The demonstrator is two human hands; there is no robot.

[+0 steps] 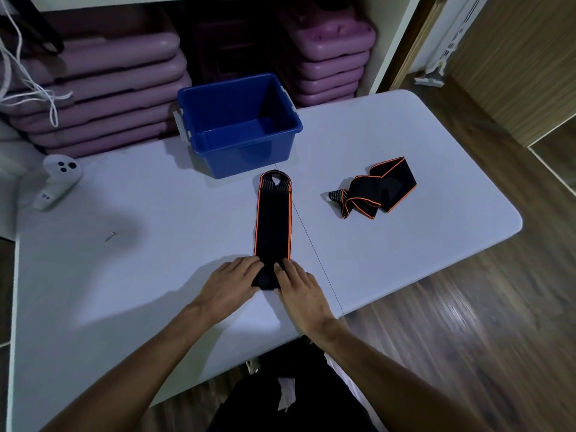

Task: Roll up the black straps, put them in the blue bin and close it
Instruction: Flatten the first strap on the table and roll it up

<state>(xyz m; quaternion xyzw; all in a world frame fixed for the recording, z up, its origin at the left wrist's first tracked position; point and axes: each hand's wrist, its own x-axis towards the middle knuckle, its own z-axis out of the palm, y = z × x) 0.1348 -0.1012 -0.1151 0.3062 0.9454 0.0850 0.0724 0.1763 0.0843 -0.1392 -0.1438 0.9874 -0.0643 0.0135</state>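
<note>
1. Black elastic strap with orange edging is lying flat and lengthwise at the centre of the frame, its looped end pointing toward, and almost touching, the blue bin.
2. Both hands are pressing down on the strap's near end, where the fabric is bunching into a small fold or roll between them.
3. The left hand is resting palm-down with fingers together, fingertips lying over the strap's left edge.
4. The right hand is mirroring it, fingers extended and pressed close, covering the strap's right edge; neither hand is closing into a fist.
5. A second black strap, also orange-trimmed, is sitting loosely crumpled at centre right of the frame, well apart from the hands.
6. The blue bin is standing open and upright at upper centre, with pale latches on its sides and no lid in view.
7. A white handheld controller is lying at the left of the white folding table.
8. Stacked purple plastic platforms are filling the shelving across the top.
9. No brand names, labels or writing are reading clearly on any item.
</note>
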